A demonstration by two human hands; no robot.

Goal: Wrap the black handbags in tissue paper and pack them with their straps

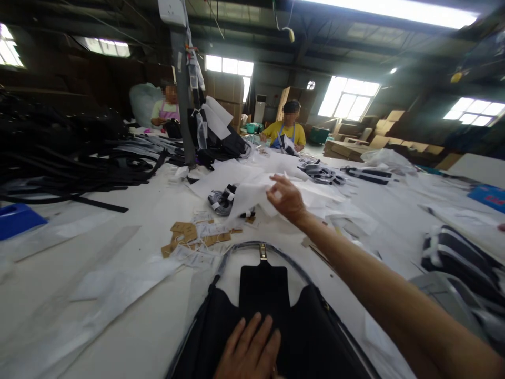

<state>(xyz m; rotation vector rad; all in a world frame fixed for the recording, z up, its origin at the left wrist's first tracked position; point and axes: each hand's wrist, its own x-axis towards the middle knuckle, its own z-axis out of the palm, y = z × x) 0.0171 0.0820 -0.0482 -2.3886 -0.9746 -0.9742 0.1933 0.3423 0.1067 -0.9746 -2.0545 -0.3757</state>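
Note:
A black handbag [264, 289] lies in front of me, with a flap tab, a metal clasp [263, 251] and a handle that looks wrapped in clear film. Flat on the bag's front rests my left hand [250, 347], fingers stretched out. My right hand [287, 199] reaches forward over the table, thumb and forefinger pinched at the edge of a thin white paper sheet [250, 197]. Under and behind this sheet spread more white sheets. Brown and white hang tags [189, 234] with strings lie left of the handle, near a coiled grey strap [221, 202].
Black straps [98, 168] pile up at the left, beside a blue object [19, 220]. A post [183, 95] stands on the table's far side. Two co-workers work across the table, one in a yellow shirt [298, 132]. Striped straps or bags [460, 258] lie at right.

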